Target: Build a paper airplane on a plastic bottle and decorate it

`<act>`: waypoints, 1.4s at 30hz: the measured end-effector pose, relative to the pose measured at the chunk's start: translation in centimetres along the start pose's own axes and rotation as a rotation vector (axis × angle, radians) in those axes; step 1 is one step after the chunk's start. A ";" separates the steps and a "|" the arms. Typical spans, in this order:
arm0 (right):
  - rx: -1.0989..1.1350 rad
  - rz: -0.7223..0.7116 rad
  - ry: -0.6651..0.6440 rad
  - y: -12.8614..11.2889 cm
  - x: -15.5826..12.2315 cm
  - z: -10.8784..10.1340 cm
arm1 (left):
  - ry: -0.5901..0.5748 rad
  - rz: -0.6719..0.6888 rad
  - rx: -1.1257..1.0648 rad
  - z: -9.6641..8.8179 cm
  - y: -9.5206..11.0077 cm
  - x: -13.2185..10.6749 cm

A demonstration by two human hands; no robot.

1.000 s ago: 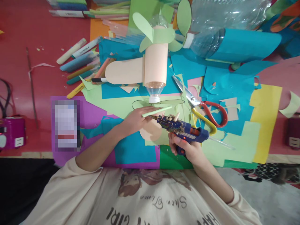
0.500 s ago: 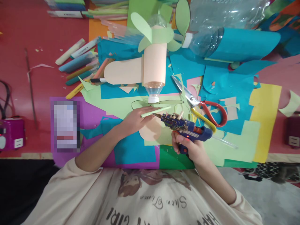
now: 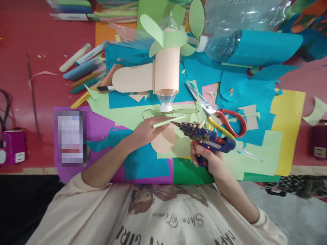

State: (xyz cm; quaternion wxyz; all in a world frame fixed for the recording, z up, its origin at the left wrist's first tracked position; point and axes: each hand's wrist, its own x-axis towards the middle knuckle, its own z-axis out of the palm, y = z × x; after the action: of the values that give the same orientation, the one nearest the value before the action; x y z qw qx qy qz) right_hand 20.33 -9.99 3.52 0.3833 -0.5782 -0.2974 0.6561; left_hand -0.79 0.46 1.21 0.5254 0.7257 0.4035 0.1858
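Note:
My left hand [image 3: 145, 131] pinches a thin light-green paper stick [image 3: 170, 120] and holds it level over a peach paper circle [image 3: 163, 141]. My right hand [image 3: 208, 160] grips the handle of a blue glue gun [image 3: 206, 137]. The gun's nozzle points left and sits just beside the stick's right end. Directly behind stands a plastic bottle plane [image 3: 166, 73] wrapped in peach paper, with a peach wing and green paper blades.
Scissors [image 3: 219, 115] with red and yellow handles lie right of the glue gun. Rolled paper sticks and markers [image 3: 84, 73] are scattered at the back left. A large clear bottle in blue paper [image 3: 245, 42] lies at the back right. Coloured paper sheets cover the table; a phone [image 3: 71, 137] lies left.
The glue gun has slid to the right along the green stick, its nozzle going from the stick's left part to its right end. My left hand has stayed put.

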 end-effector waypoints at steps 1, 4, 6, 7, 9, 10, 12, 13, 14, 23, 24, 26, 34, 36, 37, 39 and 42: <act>0.004 0.001 0.003 0.0 0.0 -0.1 | 0.006 -0.001 0.005 0.0 0.0 0.0; 0.023 0.001 0.007 0.3 -0.1 -0.4 | 0.016 0.015 0.012 0.1 -0.1 -0.1; 0.035 0.003 0.012 0.4 -0.1 -0.6 | 0.013 0.035 0.010 0.1 -0.2 -0.1; 0.039 0.004 0.016 0.5 -0.1 -0.7 | 0.012 0.044 0.011 0.1 -0.2 -0.1; 0.040 0.000 0.034 0.5 0.0 -0.8 | 0.013 0.050 0.022 0.1 -0.3 -0.1; 0.037 -0.004 0.044 0.5 0.0 -0.8 | 0.016 0.050 0.028 0.1 -0.2 -0.1; 0.030 -0.012 0.059 0.4 0.0 -0.9 | 0.023 0.050 0.032 0.1 -0.1 0.0; 0.026 -0.016 0.063 0.4 0.0 -0.9 | 0.028 0.048 0.030 0.1 -0.1 0.0; 0.023 -0.019 0.067 0.4 0.0 -1.0 | 0.029 0.046 0.026 0.0 0.0 0.0; 0.008 -0.043 0.115 0.1 0.0 -1.6 | 0.027 0.065 0.024 0.1 0.1 0.0; 0.000 -0.044 0.122 0.1 0.0 -1.6 | 0.026 0.065 0.029 0.1 0.0 0.0; -0.008 -0.045 0.137 0.1 0.0 -1.6 | 0.029 0.072 0.036 0.1 -0.1 0.0; 0.017 -0.028 0.167 0.2 -0.1 -1.9 | 0.033 0.120 0.042 0.0 -0.3 0.0; 0.015 -0.023 0.169 0.2 0.0 -1.9 | 0.022 0.118 0.045 0.0 -0.2 0.0; 0.016 -0.020 0.168 0.2 0.0 -1.9 | 0.016 0.117 0.045 -0.1 -0.2 0.0; 0.025 -0.016 0.167 0.2 0.0 -1.9 | 0.016 0.104 0.044 -0.1 -0.2 0.0; 0.027 -0.013 0.165 0.3 0.1 -2.0 | 0.015 0.086 0.040 -0.1 -0.1 0.0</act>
State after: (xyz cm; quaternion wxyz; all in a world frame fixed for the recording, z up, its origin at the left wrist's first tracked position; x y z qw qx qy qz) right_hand 22.25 -10.17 2.93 0.4185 -0.6230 -0.2598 0.6076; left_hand -0.92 0.53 1.16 0.4994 0.7513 0.3794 0.2055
